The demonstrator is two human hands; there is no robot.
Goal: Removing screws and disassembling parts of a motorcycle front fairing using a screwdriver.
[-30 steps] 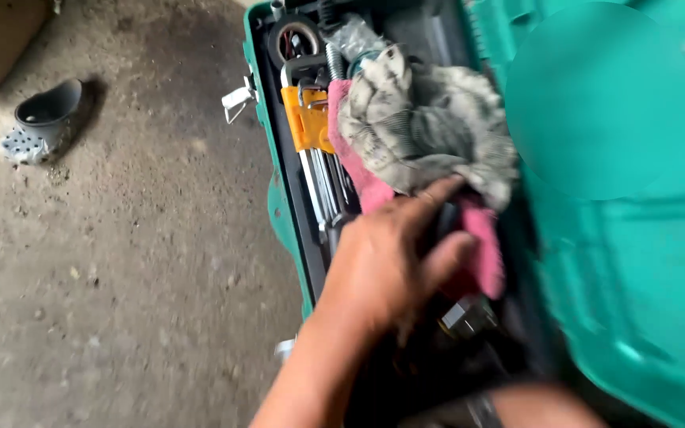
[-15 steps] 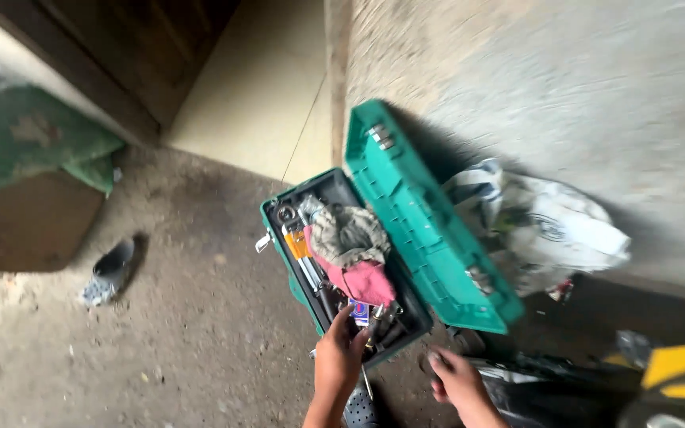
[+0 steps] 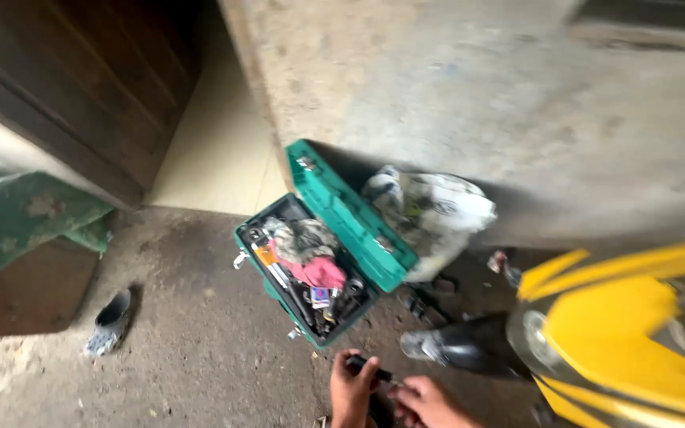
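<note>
Both hands have withdrawn from the toolbox since the earlier frames and now sit low in view, close together over the floor. Left hand (image 3: 352,388): fingers curled around a small dark tool (image 3: 368,368), which projects past the knuckles toward the right hand; its exact kind cannot be told. Right hand (image 3: 424,402): fingers bent inward, tips close to the tool's far end; whether they touch it cannot be told.

Green toolbox (image 3: 358,218) lies open on the concrete floor (image 3: 200,349) just beyond the hands, lid leaning back toward the wall (image 3: 469,95). Inside: a grey crumpled rag (image 3: 304,239) over a pink cloth (image 3: 320,272), an orange-handled tool (image 3: 265,254) along the near-left edge, a small flat packet (image 3: 319,296) with blue and red print, and dark metal parts toward the near end.

A white plastic bag (image 3: 430,210) with dark print rests against the wall, just right of the lid. A yellow vehicle body panel (image 3: 620,333) fills the right side, with a dark shiny part (image 3: 469,349) beside it. A grey clog (image 3: 110,322) lies on the floor at left, near a brown box (image 3: 29,289) covered by green patterned cloth (image 3: 25,218). A dark wooden door (image 3: 97,79) stands at upper left.

The camera stands higher than before.
</note>
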